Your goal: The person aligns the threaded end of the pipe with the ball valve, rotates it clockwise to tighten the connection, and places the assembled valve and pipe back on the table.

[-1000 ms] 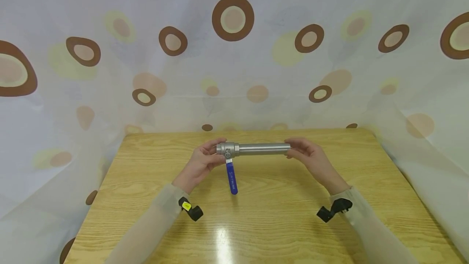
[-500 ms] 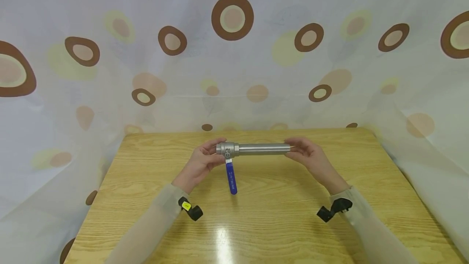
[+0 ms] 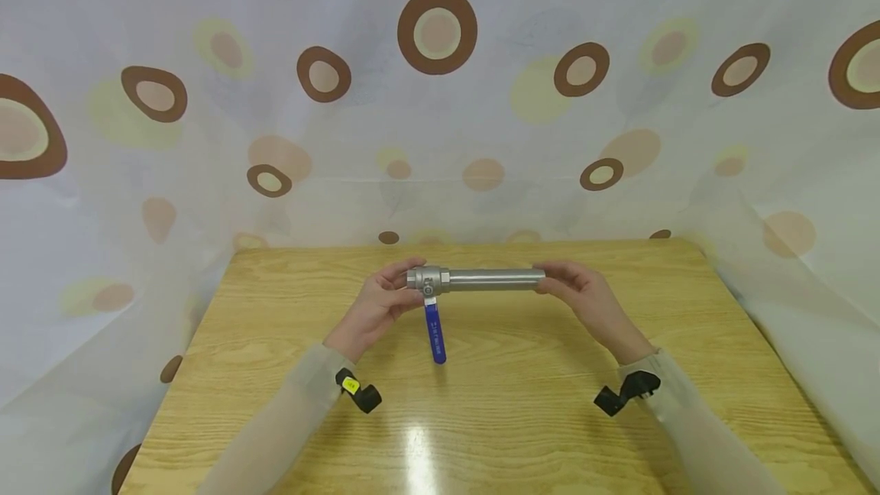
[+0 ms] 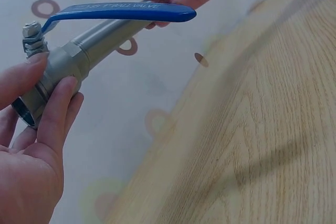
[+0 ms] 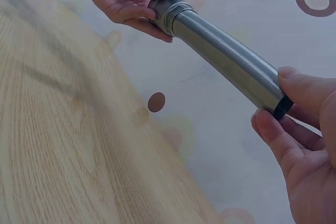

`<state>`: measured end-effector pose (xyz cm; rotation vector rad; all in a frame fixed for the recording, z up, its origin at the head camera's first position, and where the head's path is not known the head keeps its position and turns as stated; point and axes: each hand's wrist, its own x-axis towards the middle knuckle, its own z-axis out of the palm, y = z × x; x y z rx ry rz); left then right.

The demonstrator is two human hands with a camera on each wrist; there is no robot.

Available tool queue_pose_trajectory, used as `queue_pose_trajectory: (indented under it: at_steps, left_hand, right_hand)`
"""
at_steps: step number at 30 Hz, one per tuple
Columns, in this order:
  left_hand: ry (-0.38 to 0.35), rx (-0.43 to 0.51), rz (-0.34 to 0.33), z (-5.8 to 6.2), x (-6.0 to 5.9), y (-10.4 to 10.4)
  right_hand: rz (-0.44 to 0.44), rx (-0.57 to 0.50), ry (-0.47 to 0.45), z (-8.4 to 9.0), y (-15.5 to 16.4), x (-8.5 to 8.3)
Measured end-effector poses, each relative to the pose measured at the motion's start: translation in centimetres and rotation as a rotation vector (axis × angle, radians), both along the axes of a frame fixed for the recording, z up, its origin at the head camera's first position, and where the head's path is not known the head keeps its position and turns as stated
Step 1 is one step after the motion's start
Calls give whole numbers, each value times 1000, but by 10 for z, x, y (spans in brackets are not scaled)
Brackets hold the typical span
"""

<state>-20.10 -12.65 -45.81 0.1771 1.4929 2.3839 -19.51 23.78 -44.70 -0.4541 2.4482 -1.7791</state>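
Observation:
A steel ball valve [image 3: 428, 279] screwed onto a steel pipe [image 3: 491, 278] is held level above the wooden table [image 3: 522, 373]. Its blue lever handle [image 3: 433, 333] points toward me. My left hand [image 3: 376, 302] grips the valve body [image 4: 55, 72], fingers and thumb curled round its open end. My right hand [image 3: 584, 295] pinches the pipe's far end [image 5: 262, 90] between thumb and fingers. The blue handle [image 4: 123, 11] lies along the pipe in the left wrist view, and the valve [image 5: 168, 6] shows beyond the pipe in the right wrist view.
A spotted curtain [image 3: 440, 98] hangs behind and at both sides of the table. Black wrist camera mounts [image 3: 360, 394] [image 3: 622, 394] sit on my sleeves. A light glare [image 3: 419, 445] shines on the near table surface.

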Motion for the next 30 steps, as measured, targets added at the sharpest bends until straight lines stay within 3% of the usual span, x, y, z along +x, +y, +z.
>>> queue_pose_trajectory:
  at_steps: [6,16,30]
  left_hand:
    - [8,-17,3,0,0,-1]
    - [-1,0,2,-1,0,-1]
    - [16,1,-1,2,1,3]
  right_hand:
    - [35,-73,2,-1,-1,-1]
    - [-6,-7,-1,0,-2,0]
    - [-10,-27,-2,0,0,0]
